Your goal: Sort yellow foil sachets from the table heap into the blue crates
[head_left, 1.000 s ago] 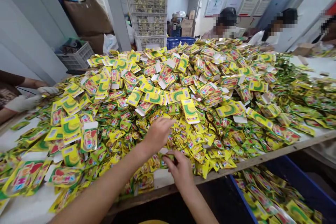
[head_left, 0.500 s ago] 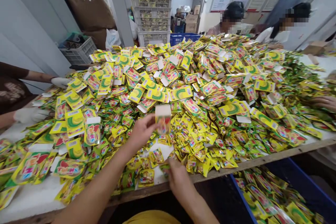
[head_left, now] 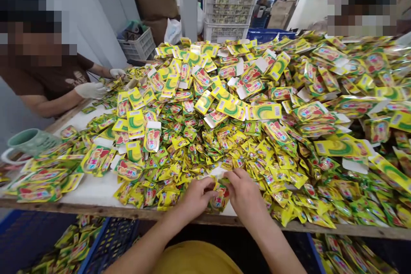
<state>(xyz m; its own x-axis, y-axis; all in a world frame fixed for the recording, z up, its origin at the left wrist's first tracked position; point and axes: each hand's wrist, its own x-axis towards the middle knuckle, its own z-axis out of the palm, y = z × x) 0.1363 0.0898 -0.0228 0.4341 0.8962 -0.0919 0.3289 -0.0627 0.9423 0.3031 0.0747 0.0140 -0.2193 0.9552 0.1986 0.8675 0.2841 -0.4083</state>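
Both my hands meet near the table's front edge, around a small green-and-yellow candy box [head_left: 220, 198] with a red fruit print. My left hand [head_left: 196, 197] pinches its left side, thumb and fingers closed. On the opposite side, my right hand [head_left: 244, 192] has its fingers closed at the upper right corner. My fingers partly cover the box, so whether its top flap is open cannot be seen. Small yellow candy sachets [head_left: 257, 160] lie heaped just beyond my hands. Behind them rises a large pile of yellow printed boxes [head_left: 231, 109], several with white flaps raised.
A green mug [head_left: 27, 141] stands at the table's left end. At the far left, a co-worker's gloved hand [head_left: 91, 90] is among packets. Blue crates [head_left: 96, 244] with packets sit below the wooden table edge [head_left: 105, 210]. White crates [head_left: 229, 8] are stacked behind.
My view has swung left, bringing the mug and the left co-worker into sight. My left hand has brought the box down and nearer, and my right hand has come up to it.
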